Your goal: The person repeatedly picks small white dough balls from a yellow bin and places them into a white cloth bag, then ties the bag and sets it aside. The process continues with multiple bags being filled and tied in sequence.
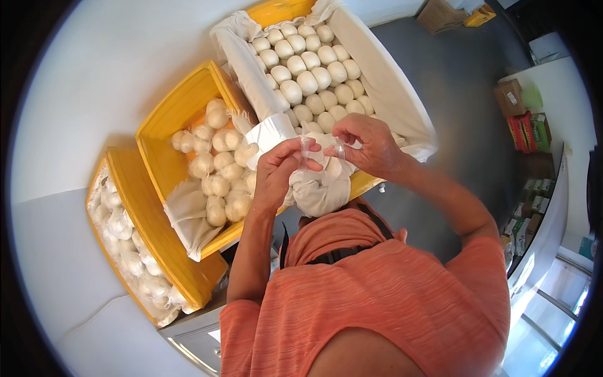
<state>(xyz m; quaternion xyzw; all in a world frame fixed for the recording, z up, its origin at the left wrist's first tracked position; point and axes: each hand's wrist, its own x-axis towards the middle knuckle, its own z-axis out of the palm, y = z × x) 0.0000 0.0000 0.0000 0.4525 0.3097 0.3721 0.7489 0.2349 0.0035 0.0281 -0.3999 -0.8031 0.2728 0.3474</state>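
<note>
My left hand (pixel 282 164) and my right hand (pixel 369 143) are raised close together above the front of the cloth-lined crate. A thin clear plastic bag (pixel 324 142) stretches between them, its edges pinched in the fingers of each hand. Beyond the hands, rows of round white steamed buns (pixel 308 81) lie on the pale cloth (pixel 392 81). A white stack of what look like plastic bags (pixel 271 133) lies beside my left hand. Under the hands, more of the cloth is bunched up (pixel 320 195) at the crate's near end.
To the left, a yellow crate (pixel 157 125) holds several bagged buns (pixel 217 157). Farther left stands another yellow crate (pixel 169 245) with more bagged buns (pixel 135 251). Cardboard boxes (pixel 509 97) and packages line the right side. A pale wall (pixel 113 81) borders the left.
</note>
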